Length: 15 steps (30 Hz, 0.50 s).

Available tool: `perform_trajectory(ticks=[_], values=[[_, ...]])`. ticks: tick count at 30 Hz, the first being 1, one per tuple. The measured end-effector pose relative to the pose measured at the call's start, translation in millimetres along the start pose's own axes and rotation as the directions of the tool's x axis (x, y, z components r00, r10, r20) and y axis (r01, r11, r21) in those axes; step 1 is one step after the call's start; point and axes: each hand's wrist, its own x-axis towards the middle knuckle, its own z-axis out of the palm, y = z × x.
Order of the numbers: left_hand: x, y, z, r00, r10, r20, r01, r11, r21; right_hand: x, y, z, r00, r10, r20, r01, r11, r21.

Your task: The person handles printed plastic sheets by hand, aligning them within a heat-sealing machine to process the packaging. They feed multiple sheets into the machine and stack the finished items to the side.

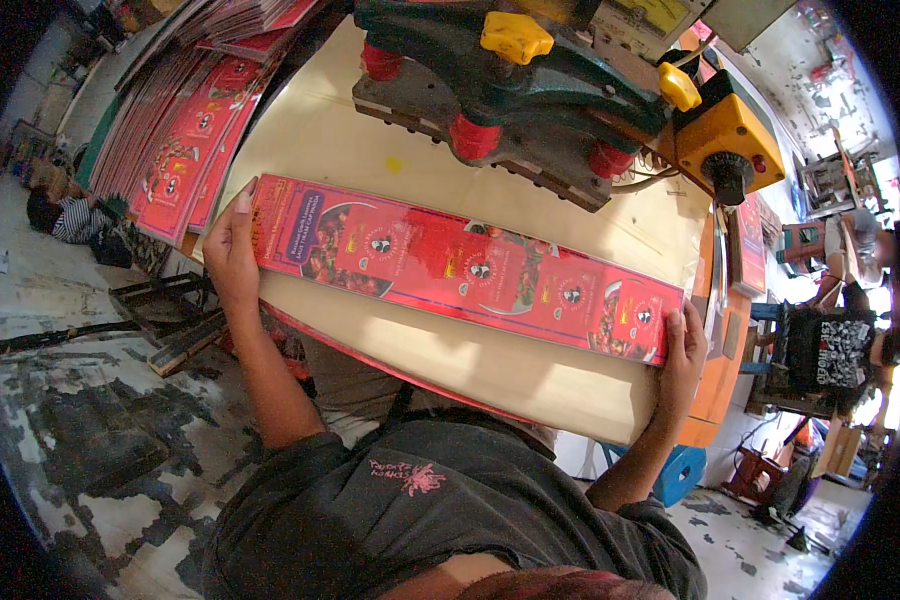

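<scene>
Two grips: left hand [232,252] and right hand [682,358] pinch opposite ends of the long red card [440,265], on or just above the cream tabletop [315,140], near the press [500,92]; even pressure should keep it straight.

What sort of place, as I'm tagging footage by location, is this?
Probably a printing or packaging workshop, judging by the heavy dark-green machine, the yellow control box and the stacked red printed sheets.

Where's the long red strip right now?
The strip is central in the head view, over the cream tabletop in front of the green machine, held between left hand and right hand.
</scene>
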Motion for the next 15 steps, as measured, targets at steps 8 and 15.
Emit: perform_trajectory(ticks=[8,15], values=[[0.3,-0.8,1.3,1.0,-0.006,-0.005,0.006,1.0,0.02,-1.1,-1.2,-0.2,1.0,0.001,-0.003,-0.001,1.0,-0.016],[-0.8,2.1,-0.1,1.0,-0.016,-0.015,0.017,0.999,0.051,-0.8,-1.5,0.0,1.0,0.004,-0.001,-0.004,1.0,-0.012]])
